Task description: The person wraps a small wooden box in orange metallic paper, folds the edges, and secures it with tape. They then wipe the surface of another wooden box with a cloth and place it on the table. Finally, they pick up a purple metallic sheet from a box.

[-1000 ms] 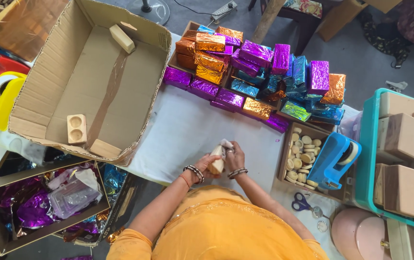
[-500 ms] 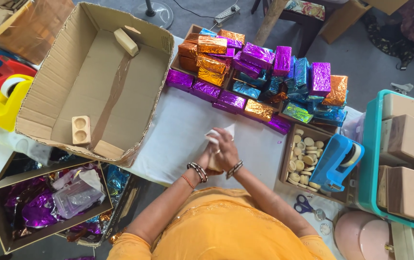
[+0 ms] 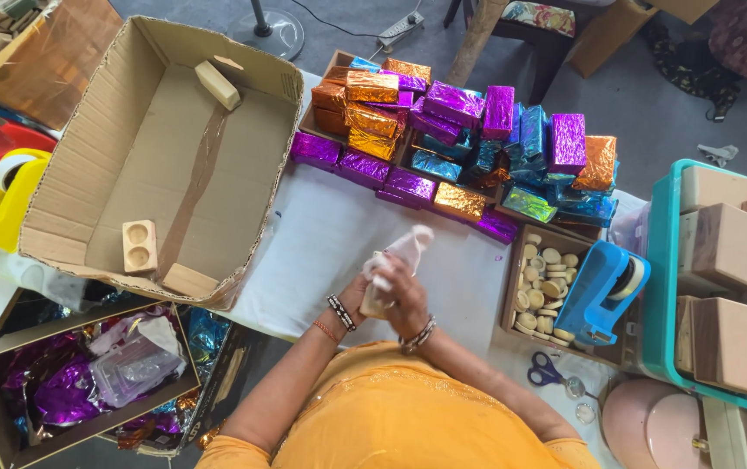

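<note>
both hands, left hand (image 3: pixel 363 300) and right hand (image 3: pixel 408 295), are closed around a small pale wooden block (image 3: pixel 374 301) over the white table sheet (image 3: pixel 321 252), wiping it with a white cloth (image 3: pixel 406 250); this looks like cleaning before wrapping, so turning it to unwiped faces seems due.

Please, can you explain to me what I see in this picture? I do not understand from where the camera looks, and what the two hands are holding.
No machine here: a person in orange works with bare hands. The camera sits on the head and looks straight down. The left hand and right hand together hold a small wooden block with a white cloth over it. They work above a white-covered table. Behind it lie shiny foil-wrapped blocks. At left is an open cardboard box, at right a blue tape dispenser and scissors.
</note>
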